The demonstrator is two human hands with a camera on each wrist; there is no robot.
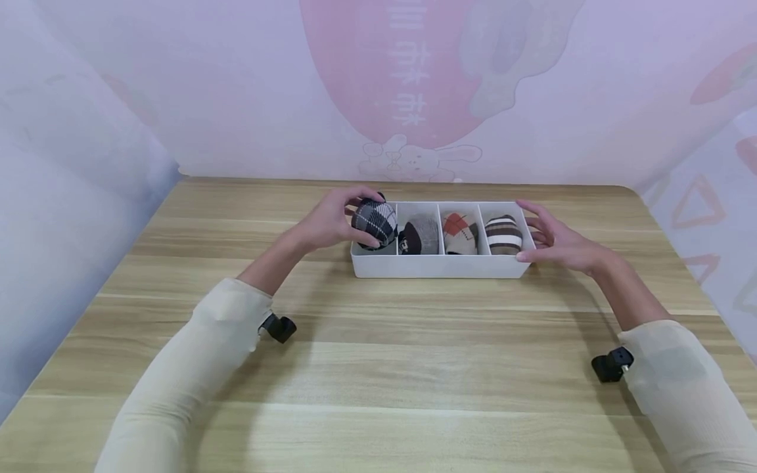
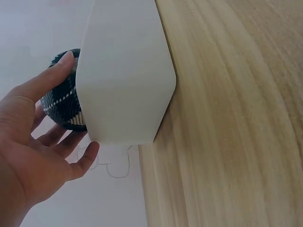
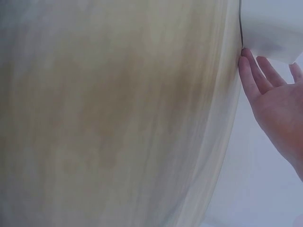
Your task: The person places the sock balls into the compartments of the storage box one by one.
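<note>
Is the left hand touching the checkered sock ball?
Touching. In the head view the left hand curls round the checkered sock ball above the box; the left wrist view shows fingertips on it.

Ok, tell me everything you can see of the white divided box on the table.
The white box is a long, low rectangular tray of what looks like plastic, with rounded corners. Three dividers make four compartments, each with a rolled patterned sock. It sits flat on the wooden table, toward the far edge. The left hand grips the dark plaid sock roll in the leftmost compartment. The right hand, fingers straight, rests against the box's right end.
</note>
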